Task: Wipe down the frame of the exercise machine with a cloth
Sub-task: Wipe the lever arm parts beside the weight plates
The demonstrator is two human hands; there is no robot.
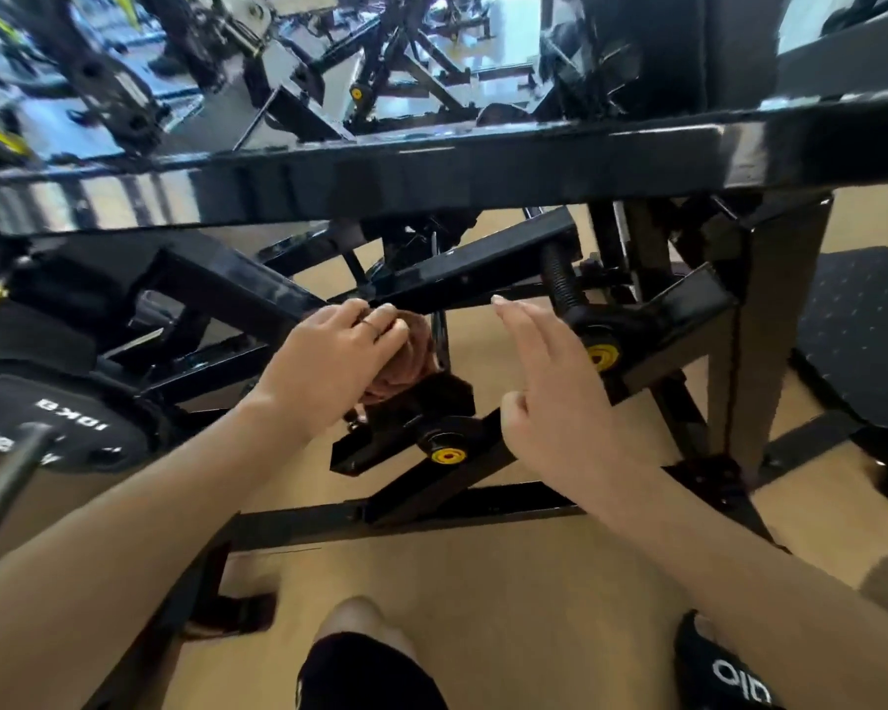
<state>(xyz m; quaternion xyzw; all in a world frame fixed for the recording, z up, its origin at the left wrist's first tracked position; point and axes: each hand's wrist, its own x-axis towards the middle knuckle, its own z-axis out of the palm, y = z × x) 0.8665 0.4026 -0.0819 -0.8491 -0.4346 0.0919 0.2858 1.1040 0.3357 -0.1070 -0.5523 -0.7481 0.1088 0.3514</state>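
Two bare hands reached in under the black frame (431, 181) of the exercise machine, whose broad glossy top beam ran across the whole view. The left hand (329, 361) had its fingers curled round a bunched brown cloth (406, 366), holding it up against the underside of a slanted frame bar (462, 279) just below the top beam (a thin ring showed on one finger). The cloth sat between that bar and a lower bracket with a yellow-capped bolt (448, 456), and whether it touched the bracket could not be told. The right hand (560, 397) hovered beside it with fingers straight and spread, gripping nothing, its fingertips near the lower edge of the same slanted bar and close to a second yellow cap (602, 355). At the left edge of the floor (483, 581) stood a black weight plate (73, 427) marked 10KG. A dark dotted mat (862, 335) lay at the floor's right edge. The person's knee (360, 632) showed at the bottom.
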